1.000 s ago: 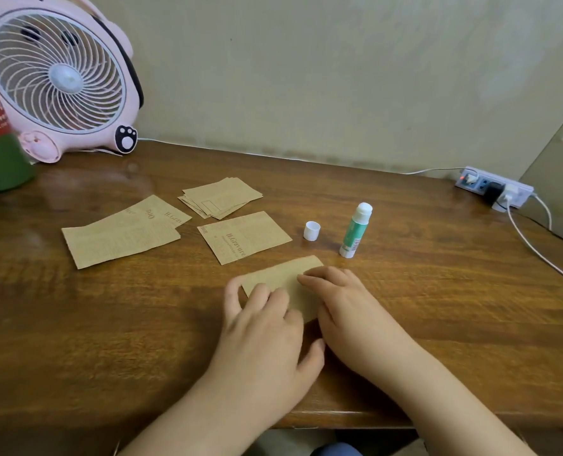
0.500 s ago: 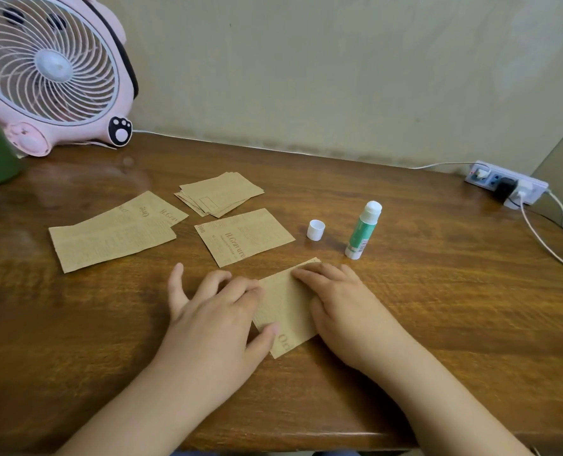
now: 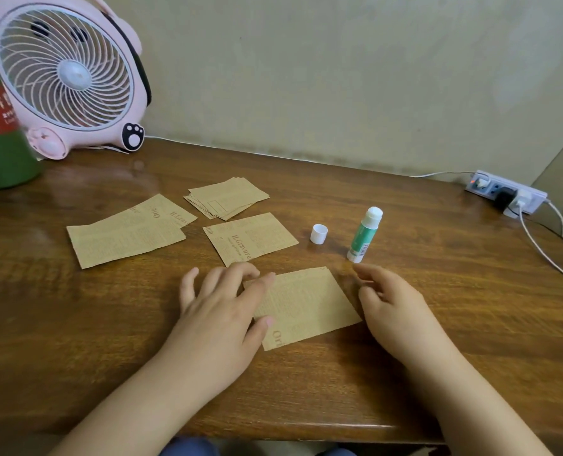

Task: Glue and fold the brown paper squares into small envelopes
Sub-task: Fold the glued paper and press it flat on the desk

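Now — left hand (image 3: 221,311) on folded paper (image 3: 309,307)

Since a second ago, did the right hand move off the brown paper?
Yes. The right hand left the folded brown paper, shifting right, toward below the green glue stick.

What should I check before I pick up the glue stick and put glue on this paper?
1. Glue stick uncapped and upright: ok; its white cap stands beside it.
2. Folded brown paper flat on the table: ok.
3. Left hand steadying the paper: ok, fingers rest on its left edge.
4. Right hand free to grab the glue: ok, it holds nothing, just right of the paper.
5. Path to the glue stick clear: ok.
6. Enough glue left in the stick: cannot tell.
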